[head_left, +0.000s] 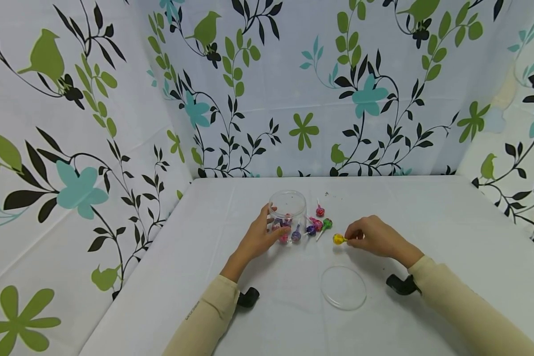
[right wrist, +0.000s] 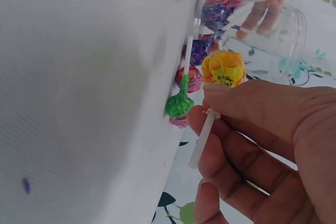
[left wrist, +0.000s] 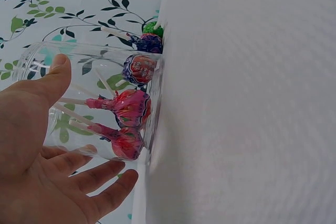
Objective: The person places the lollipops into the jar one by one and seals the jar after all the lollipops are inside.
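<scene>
A clear plastic jar (head_left: 288, 207) stands upright on the white table, with several pink and purple lollipops (left wrist: 131, 109) in its bottom. My left hand (head_left: 259, 235) grips its side, thumb on the near side and fingers round the far left. A yellow lollipop (right wrist: 224, 67) is pinched between thumb and fingers of my right hand (head_left: 378, 237), just below its wrapped head; the white stick points down past the fingers. Between jar and right hand lie a green lollipop (head_left: 327, 224), a purple lollipop (head_left: 311, 230) and pink ones (head_left: 316, 224).
A clear round lid (head_left: 343, 309) lies flat on the table in front of the right hand. Another red-pink lollipop (head_left: 320, 211) lies behind the loose group. Patterned cloth (head_left: 302, 89) hangs along the table's back and sides. Each wrist carries a black camera mount (head_left: 402, 285).
</scene>
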`<state>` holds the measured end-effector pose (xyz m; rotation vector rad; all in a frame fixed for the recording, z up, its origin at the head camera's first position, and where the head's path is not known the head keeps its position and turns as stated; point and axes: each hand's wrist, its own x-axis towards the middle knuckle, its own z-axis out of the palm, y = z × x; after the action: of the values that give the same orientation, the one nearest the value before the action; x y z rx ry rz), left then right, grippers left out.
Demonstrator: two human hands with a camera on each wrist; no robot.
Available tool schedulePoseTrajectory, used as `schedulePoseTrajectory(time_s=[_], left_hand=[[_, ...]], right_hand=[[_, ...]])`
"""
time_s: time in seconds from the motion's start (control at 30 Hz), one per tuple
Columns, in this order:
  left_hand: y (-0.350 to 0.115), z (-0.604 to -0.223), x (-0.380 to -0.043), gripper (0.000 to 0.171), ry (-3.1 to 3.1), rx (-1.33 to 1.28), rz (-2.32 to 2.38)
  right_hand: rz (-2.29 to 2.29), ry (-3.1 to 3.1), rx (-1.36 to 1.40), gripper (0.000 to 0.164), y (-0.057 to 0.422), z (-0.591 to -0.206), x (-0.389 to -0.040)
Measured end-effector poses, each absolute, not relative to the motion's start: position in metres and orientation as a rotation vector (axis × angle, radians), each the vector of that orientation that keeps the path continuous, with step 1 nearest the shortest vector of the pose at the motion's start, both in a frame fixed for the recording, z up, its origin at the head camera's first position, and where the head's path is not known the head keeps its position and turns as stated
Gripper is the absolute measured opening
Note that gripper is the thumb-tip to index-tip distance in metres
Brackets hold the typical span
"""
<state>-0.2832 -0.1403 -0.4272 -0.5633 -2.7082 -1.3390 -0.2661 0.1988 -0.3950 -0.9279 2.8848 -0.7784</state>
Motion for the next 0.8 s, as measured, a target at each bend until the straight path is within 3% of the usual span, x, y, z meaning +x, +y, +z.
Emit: schedulePoseTrajectory(time_s=[0.8], left_hand=[[-0.141, -0.43, -0.284, 0.098, -2.695, -0.573, -1.352]], right_hand=[[-0.776, 2.949, -0.981, 0.01, 0.177, -0.353, -0.276]])
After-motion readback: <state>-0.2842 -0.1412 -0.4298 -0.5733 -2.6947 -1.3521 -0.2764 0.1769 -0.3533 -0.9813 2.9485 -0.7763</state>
